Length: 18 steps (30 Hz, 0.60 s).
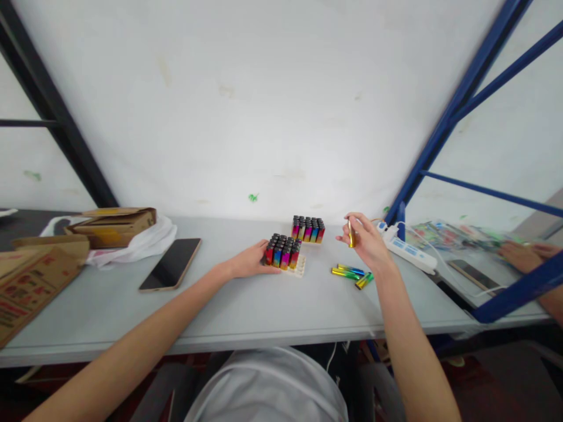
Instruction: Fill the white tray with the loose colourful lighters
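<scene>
cream pocketed plastic tray (pixel 301 267), upright black-topped multicoloured cylinders (pixel 282 253) in it | bare left hand (pixel 250 261): gripping tray's left end | bare right hand (pixel 368 241): right of tray, pinching shiny gold cylinder (pixel 351 235) | black-screened phone (pixel 172 264): left of tray

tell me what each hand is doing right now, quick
Left hand: partly closed, gripping the left end of the front lighter tray.
Right hand: closed, fingers pinching a shiny gold-coloured piece.
</scene>
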Available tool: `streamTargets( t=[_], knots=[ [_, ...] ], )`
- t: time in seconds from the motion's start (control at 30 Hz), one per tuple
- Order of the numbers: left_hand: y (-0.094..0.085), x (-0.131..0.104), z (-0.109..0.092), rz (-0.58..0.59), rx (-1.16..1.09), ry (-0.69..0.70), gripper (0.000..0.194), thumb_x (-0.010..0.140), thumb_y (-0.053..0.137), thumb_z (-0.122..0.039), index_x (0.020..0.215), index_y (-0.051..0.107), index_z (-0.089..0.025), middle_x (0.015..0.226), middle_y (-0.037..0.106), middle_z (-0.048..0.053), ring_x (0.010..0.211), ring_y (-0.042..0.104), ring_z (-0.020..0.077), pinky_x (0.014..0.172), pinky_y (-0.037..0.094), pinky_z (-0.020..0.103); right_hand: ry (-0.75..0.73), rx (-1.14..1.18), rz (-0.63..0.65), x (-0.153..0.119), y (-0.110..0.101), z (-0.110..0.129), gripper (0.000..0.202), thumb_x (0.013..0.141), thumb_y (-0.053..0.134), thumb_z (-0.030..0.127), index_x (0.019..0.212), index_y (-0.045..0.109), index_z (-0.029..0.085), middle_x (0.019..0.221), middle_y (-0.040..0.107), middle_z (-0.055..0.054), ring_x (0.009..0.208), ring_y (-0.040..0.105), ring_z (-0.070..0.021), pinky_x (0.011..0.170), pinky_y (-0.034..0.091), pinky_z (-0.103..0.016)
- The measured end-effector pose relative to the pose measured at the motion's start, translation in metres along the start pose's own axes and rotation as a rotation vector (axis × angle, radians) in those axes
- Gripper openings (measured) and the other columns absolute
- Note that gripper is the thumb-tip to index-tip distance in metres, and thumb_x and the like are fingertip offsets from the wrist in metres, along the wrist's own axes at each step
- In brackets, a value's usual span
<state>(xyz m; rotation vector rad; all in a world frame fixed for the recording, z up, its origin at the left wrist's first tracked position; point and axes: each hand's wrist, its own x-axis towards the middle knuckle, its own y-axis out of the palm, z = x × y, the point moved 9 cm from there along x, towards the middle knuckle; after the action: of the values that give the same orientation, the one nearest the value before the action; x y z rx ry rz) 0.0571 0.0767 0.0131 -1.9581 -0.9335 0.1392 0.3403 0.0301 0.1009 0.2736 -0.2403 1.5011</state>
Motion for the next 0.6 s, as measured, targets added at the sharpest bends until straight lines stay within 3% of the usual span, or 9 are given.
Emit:
streamTargets(
  t=[0.13, 0.2, 0.3, 0.43, 0.6],
  knots=[
    [0.000, 0.000, 0.000, -0.001, 0.017, -0.010, 0.071, 0.080, 0.078, -0.069, 0.133, 0.067, -0.022, 0.139, 0.062, 0.011, 0.127, 0.060, 0.0342, 0.117, 0.045, 0.045, -0.037, 0.052, -0.009, -0.002, 0.043, 0.003, 0.048, 0.076, 0.082, 0.064, 0.098, 0.066, 0.024, 0.080, 0.056, 0.002, 0.054, 0.041, -0.0077, 0.047, 0.039, -0.023],
    [0.000, 0.000, -0.002, 0.001, 0.016, 0.000, 0.070, 0.080, 0.077, -0.069, 0.132, 0.068, -0.023, 0.138, 0.063, 0.010, 0.127, 0.060, 0.0340, 0.117, 0.045, 0.044, -0.014, 0.060, 0.004, -0.003, 0.063, -0.003, 0.049, 0.076, 0.081, 0.065, 0.095, 0.069, 0.021, 0.077, 0.053, 0.002, 0.053, 0.037, -0.0069, 0.043, 0.027, -0.021],
    [0.000, -0.001, -0.003, -0.004, 0.002, 0.002, 0.068, 0.080, 0.078, -0.068, 0.130, 0.068, -0.023, 0.138, 0.064, 0.011, 0.127, 0.060, 0.0336, 0.117, 0.045, 0.045, 0.040, 0.086, -0.001, -0.008, 0.086, -0.016, 0.052, 0.076, 0.078, 0.070, 0.085, 0.066, 0.020, 0.069, 0.047, 0.004, 0.050, 0.029, -0.0061, 0.040, 0.020, -0.021],
    [0.001, -0.001, -0.001, 0.002, 0.017, -0.014, 0.069, 0.081, 0.078, -0.066, 0.132, 0.067, -0.021, 0.138, 0.062, 0.013, 0.127, 0.059, 0.0345, 0.119, 0.043, 0.048, 0.088, 0.078, -0.031, -0.015, 0.100, -0.027, 0.056, 0.075, 0.074, 0.074, 0.071, 0.055, 0.022, 0.058, 0.038, 0.007, 0.045, 0.023, -0.0063, 0.039, 0.016, -0.023],
    [-0.001, -0.001, 0.000, -0.016, -0.008, -0.014, 0.070, 0.079, 0.080, -0.064, 0.133, 0.067, -0.021, 0.136, 0.063, 0.013, 0.125, 0.060, 0.0345, 0.117, 0.045, 0.048, -0.014, -0.151, -0.070, -0.015, 0.099, -0.031, 0.052, 0.080, 0.070, 0.063, 0.059, 0.046, 0.023, 0.052, 0.035, 0.006, 0.047, 0.028, -0.0092, 0.042, 0.020, -0.025]
  ],
)
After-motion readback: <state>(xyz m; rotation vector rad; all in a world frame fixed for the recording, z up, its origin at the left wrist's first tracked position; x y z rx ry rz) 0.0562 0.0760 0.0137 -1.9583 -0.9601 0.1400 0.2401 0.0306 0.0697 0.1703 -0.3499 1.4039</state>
